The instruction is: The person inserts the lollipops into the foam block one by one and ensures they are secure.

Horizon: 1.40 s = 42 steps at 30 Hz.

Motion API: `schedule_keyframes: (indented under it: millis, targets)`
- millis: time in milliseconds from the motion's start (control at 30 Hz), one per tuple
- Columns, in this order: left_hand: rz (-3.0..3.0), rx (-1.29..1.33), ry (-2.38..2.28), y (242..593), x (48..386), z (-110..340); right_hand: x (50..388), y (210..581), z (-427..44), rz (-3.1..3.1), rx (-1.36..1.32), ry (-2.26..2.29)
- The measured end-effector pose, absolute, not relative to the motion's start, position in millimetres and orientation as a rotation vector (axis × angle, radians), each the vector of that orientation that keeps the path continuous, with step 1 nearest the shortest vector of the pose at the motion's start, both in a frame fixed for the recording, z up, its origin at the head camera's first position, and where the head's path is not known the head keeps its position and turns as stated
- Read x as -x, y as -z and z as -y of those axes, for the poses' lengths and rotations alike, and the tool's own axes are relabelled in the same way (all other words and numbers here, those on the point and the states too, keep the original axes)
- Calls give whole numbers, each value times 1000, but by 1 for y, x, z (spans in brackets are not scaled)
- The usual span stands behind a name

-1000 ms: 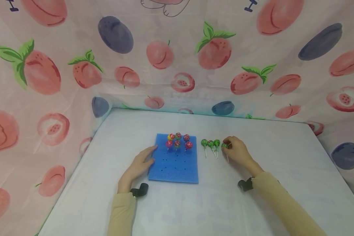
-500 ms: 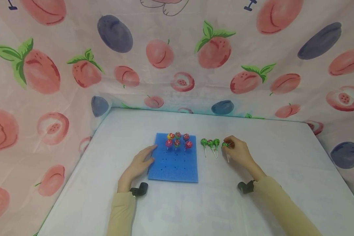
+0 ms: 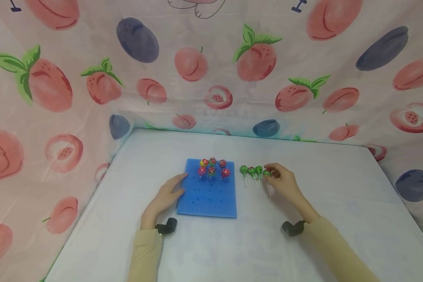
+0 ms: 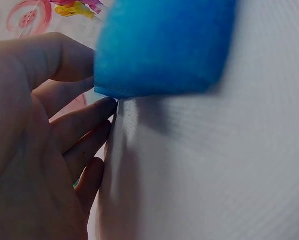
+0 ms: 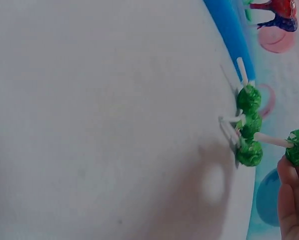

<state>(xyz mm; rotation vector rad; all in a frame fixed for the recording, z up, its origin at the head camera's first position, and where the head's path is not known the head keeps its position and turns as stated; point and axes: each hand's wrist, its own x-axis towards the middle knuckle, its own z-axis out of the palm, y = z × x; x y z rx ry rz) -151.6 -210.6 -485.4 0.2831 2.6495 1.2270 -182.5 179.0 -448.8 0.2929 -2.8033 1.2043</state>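
The person's right hand [image 3: 284, 182] pinches a green lollipop [image 5: 298, 148] by its wrapped head, with the white stick sticking out free of the fingers. This lollipop is to the right of the blue board, just beside three green lollipops [image 3: 251, 171] that lie in a row on the white table [image 3: 232, 250], their sticks pointing toward the person. The left hand [image 3: 165, 197] grips nothing; its fingers are relaxed and spread, with the fingertips touching the left edge of the blue board [image 3: 211, 209], which lies flat on the table. Six lollipops [image 3: 211, 171] in mixed red, yellow, pink and dark wrappers stand upright in the far part of the board, in two rows of three. Small holes dot the nearer part. Behind the table hangs a pale cloth [image 3: 229, 129] printed with peaches and dark blue fruit.
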Motion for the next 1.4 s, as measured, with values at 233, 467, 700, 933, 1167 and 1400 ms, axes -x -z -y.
schedule_keyframes:
  millis: [233,467,700,933,1167,1400]
  targets:
    - [-2651,-285,-1232,485,152,210,175,441,-167,2801,-302,-1272]
    - [-2650,-295,-1248,484,151,211,168,433,-150,2751,-364,-1306]
    - [-2645,-288,-1242,485,151,211,164,428,-133,2707,-413,-1365]
    - [-2648,-291,-1238,486,152,212,162,425,-117,2659,-456,-1440]
    - [-2646,-295,-1243,486,151,212,161,421,-100,2610,-525,-1462]
    - [-2646,-303,-1253,486,151,212,159,416,-84,2567,-595,-1505]
